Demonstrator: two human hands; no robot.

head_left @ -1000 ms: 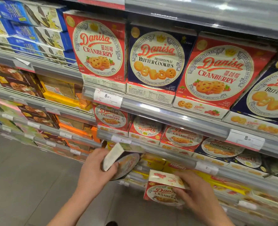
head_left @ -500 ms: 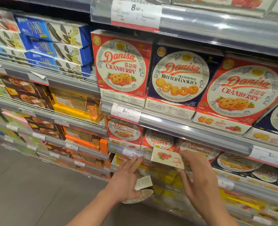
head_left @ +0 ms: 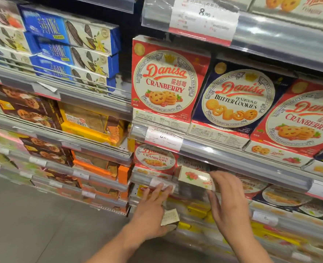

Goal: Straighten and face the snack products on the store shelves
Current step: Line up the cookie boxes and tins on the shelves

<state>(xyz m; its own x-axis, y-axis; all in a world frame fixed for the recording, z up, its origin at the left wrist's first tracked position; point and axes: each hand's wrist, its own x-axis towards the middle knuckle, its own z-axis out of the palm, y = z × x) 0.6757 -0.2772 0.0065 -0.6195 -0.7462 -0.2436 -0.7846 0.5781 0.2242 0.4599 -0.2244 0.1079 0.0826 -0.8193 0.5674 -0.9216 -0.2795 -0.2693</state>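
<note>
On the lower shelf, the right hand (head_left: 225,198) pinches a small cranberry box (head_left: 194,177), its end panel facing out. The left hand (head_left: 153,209), fingers straight, clamps another box (head_left: 170,218) under its thumb. The pinched box probably wants turning until its round label faces front, beside the faced cranberry box (head_left: 154,158).

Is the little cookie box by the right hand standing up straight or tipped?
Tipped. The cookie box leans at the shelf edge, narrow strawberry side facing out, while the right hand holds it.
</note>
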